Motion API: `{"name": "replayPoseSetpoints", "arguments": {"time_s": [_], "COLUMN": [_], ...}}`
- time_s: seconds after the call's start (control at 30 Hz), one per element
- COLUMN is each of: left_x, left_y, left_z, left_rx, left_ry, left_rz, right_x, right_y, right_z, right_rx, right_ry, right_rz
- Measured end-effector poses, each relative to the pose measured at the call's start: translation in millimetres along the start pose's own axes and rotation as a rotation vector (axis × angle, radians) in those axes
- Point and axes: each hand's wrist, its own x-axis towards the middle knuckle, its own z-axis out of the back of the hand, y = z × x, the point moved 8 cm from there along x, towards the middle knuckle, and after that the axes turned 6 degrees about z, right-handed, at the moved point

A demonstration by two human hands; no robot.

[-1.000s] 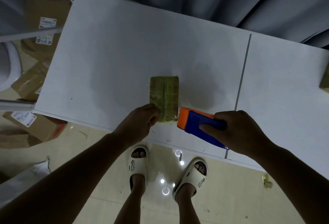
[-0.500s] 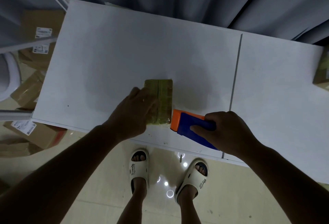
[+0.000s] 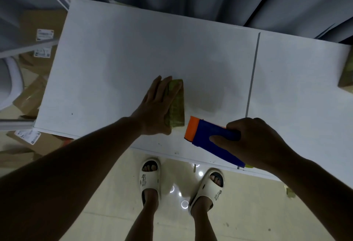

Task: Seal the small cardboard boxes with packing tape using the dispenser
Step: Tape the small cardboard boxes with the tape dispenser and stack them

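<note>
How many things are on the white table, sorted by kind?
Small boxes: 2, one under the left hand, one cut off at the right edge.
Tape dispensers: 1, gripped by the right hand just above the table.
Total: 3.

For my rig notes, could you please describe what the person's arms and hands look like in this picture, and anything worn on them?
Both forearms are bare, with no sleeves in view. The left hand and right hand wear no gloves, and no rings, watch or wristband can be made out in the dim light. The arms enter from the lower corners of the picture.
</note>
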Motion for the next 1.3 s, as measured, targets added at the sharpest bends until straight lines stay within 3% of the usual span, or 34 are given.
{"name": "replayPoseSetpoints", "arguments": {"time_s": [0.23, 0.3, 0.37, 0.43, 0.53, 0.73, 0.9, 1.3], "left_x": [1, -2, -2, -1, 0, -5, -18, -12], "left_y": [0, 1, -2, -4, -2, -7, -32, -33], "left_z": [1, 2, 2, 0, 2, 5, 16, 9], "left_rx": [0.028, 0.061, 0.114, 0.14, 0.185, 0.346, 0.199, 0.236], "left_ry": [0.021, 0.019, 0.027, 0.052, 0.06, 0.129, 0.018, 0.026], "left_rz": [0.017, -0.016, -0.065, -0.094, -0.083, -0.098, -0.127, -0.059], "right_x": [42, 56, 52, 38, 27, 9, -4, -10], "right_y": [33, 43, 30, 8, 1, -1, -2, 3], "right_z": [1, 2, 8, 25, 35, 15, 0, -19], "right_rx": [-0.252, -0.429, -0.599, -0.648, -0.608, -0.409, -0.297, -0.094], "right_ry": [0.005, -0.011, 0.025, -0.042, -0.147, -0.116, -0.143, -0.222], "right_rz": [0.005, 0.036, -0.016, -0.102, -0.101, -0.245, -0.282, -0.341]}}
